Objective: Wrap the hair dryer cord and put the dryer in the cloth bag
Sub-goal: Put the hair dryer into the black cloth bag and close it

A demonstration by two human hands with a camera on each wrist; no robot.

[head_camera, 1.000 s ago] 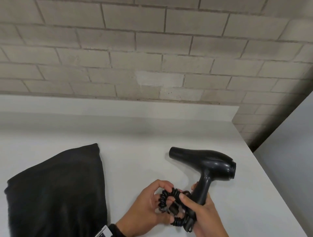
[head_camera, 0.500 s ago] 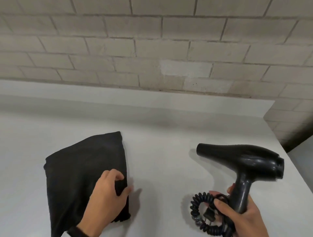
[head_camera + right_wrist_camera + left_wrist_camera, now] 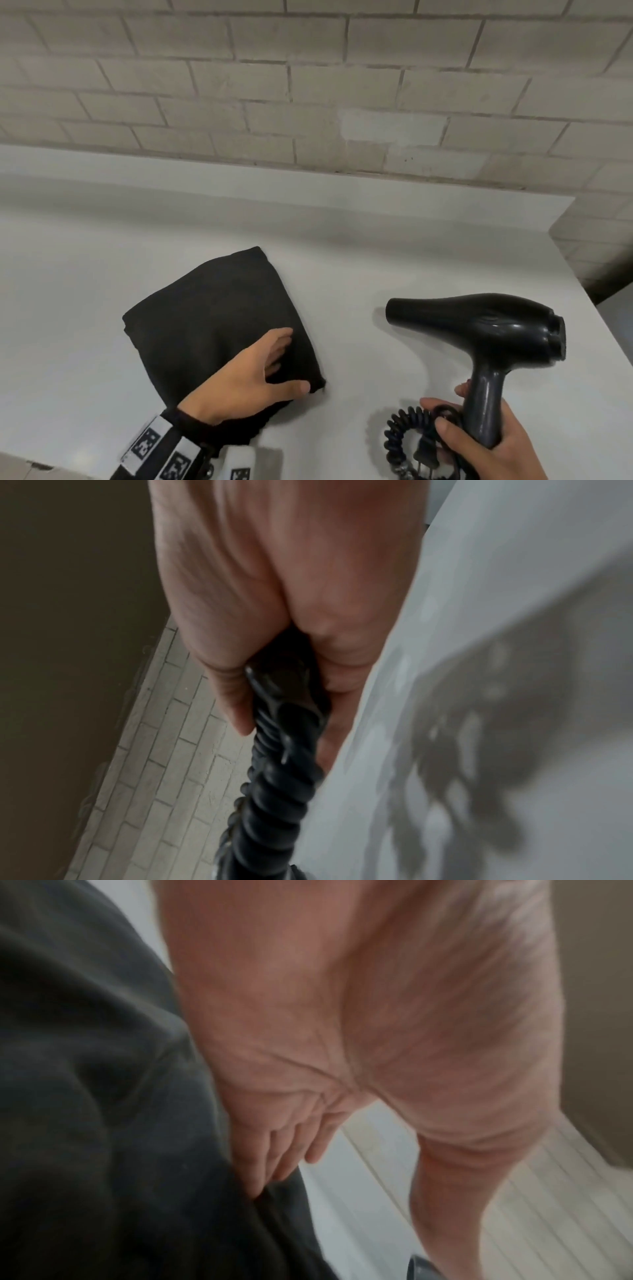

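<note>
Holding one dryer [image 3: 479, 329] | one coiled cord [image 3: 404, 435] | one bag [image 3: 219, 315]

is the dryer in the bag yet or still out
Out. The right hand grips the hair dryer beside the flat cloth bag.

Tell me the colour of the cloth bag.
Black; the cloth bag shows best in the head view.

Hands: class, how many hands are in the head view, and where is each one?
2. The left hand rests on the black cloth bag. The right hand grips the hair dryer by its handle, with the coiled cord beside it.
</note>
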